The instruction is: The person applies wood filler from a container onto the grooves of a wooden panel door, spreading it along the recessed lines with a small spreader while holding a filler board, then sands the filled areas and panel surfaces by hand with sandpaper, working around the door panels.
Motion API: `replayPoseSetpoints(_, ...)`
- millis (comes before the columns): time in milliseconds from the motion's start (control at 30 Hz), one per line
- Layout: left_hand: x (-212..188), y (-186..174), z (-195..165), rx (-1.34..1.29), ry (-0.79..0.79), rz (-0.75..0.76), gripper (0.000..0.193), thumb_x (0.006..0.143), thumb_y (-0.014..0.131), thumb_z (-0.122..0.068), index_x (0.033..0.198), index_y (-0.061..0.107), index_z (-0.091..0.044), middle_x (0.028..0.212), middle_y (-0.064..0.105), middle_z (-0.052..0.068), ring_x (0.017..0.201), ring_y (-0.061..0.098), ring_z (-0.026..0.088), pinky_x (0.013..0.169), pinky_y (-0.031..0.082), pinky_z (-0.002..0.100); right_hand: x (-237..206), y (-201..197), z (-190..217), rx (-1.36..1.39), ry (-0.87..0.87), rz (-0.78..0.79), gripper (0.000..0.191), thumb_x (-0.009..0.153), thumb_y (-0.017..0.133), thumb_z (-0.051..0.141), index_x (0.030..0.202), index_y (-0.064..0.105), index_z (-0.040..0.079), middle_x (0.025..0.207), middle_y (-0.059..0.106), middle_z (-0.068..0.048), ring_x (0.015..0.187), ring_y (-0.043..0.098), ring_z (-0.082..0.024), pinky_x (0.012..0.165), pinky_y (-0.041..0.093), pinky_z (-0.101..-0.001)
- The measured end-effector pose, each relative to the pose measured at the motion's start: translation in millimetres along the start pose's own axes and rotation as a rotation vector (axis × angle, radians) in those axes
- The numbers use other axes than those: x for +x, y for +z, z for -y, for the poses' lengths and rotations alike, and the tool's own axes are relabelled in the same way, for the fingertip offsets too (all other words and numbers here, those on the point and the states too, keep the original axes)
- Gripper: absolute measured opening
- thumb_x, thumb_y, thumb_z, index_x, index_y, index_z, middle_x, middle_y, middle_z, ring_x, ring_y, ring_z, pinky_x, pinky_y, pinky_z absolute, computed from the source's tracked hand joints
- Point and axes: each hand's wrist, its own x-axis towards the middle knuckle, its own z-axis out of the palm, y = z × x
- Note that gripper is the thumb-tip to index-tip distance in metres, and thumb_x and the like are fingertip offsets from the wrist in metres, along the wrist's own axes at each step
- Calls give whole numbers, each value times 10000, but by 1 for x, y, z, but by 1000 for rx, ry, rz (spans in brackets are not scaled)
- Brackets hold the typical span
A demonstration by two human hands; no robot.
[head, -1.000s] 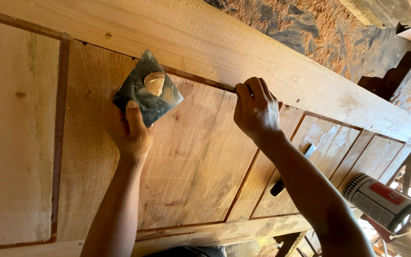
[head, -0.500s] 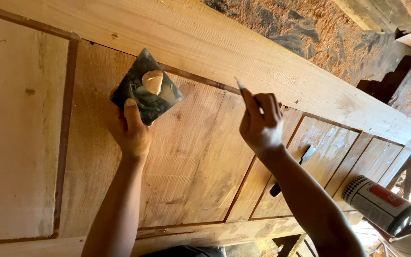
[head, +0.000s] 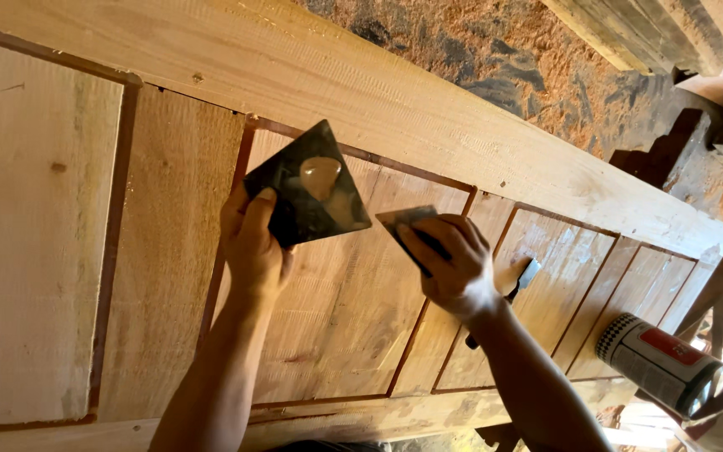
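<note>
Left hand (head: 253, 243): centre-left of the frame, its grip closed on the lower left corner of a dark square plate (head: 307, 186), thumb lying across the plate's face.
Dark square plate: tilted like a diamond just left of centre, held over the wooden door (head: 169, 251); a small dab of pale tan filler (head: 320, 175) sits on its upper part.
Right hand (head: 453, 268): centre of the frame, its grip clamped on a small flat scraper blade (head: 402, 219), index finger laid along the blade.
Scraper blade: pokes up and left out of the fingers, its tip just beside the plate's right corner; whether the two touch cannot be told.
Wooden door: pale, unfinished, lying flat and filling most of the frame, with reddish-brown grooves framing its panels.
Second scraper (head: 519, 279): lies on the door panels right of the right hand, partly hidden behind the wrist.
Can (head: 658, 364): cylindrical, white with a red label, on its side at the lower right.
Sawdust floor (head: 495, 50): reddish, along the upper centre of the frame.
Timber planks (head: 646, 29): upper right corner.
</note>
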Motion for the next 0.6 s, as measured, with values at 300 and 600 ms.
replayPoseSetpoints(300, -10, -8, 9, 59, -339, 84, 191, 1010, 529, -76, 1064, 672, 38, 725, 648, 73, 459, 583, 75, 342, 465, 194, -40, 13, -19, 1736, 1075, 74, 323, 839, 687, -60, 1161, 664, -79, 1006, 720, -175, 878, 718, -271, 789, 629, -383)
replayPoseSetpoints(600, 18, -55, 2, 258, 220, -25, 168, 1044, 520, -111, 1075, 636, 6, 874, 597, 30, 663, 534, 81, 527, 427, 250, 0, 24, -44, 42, 276, 94, 235, 929, 704, -69, 1151, 734, 2, 1008, 653, -116, 894, 642, -239, 755, 578, -343)
